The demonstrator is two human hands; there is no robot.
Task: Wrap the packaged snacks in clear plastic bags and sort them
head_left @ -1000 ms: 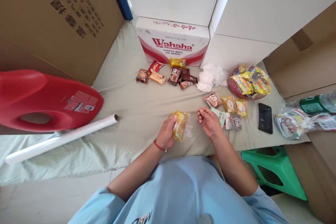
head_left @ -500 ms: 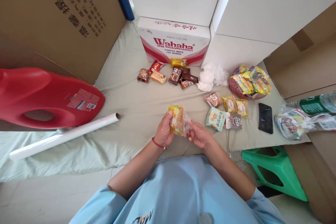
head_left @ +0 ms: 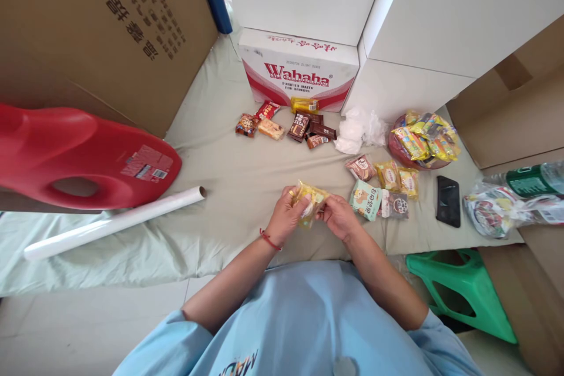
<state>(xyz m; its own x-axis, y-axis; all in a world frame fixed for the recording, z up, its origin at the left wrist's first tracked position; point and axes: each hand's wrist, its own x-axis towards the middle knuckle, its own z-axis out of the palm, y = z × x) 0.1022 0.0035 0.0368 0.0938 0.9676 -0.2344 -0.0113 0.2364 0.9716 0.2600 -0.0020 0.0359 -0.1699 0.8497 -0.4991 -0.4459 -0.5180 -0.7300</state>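
Observation:
Between my two hands is a yellow snack packet [head_left: 312, 197] in a shiny, partly clear wrapper. My left hand [head_left: 286, 214], with a red string bracelet at the wrist, grips its left side with the thumb across the front. The fingers of my right hand [head_left: 338, 216] pinch the packet's right edge. Close to my right hand lie a pale green packet [head_left: 365, 200], a grey-brown packet [head_left: 394, 204], a brown packet [head_left: 360, 167] and two yellow packets [head_left: 388, 176]. Farther off are chocolate bars [head_left: 299, 126] and a pale oat-like bar [head_left: 270, 128].
A Wahaba-style red and white water carton [head_left: 299, 70] stands at the back. To the right are a bowl of yellow packets [head_left: 394, 144], crumpled white plastic [head_left: 352, 132] and a phone [head_left: 448, 201]. A red jug [head_left: 101, 153] and white roll [head_left: 118, 223] lie left; a green stool [head_left: 480, 299] is below.
The packet has turned from upright to slanted between my hands, and its wrapper is more crumpled. My left thumb has moved across its front. The camera view has shifted slightly.

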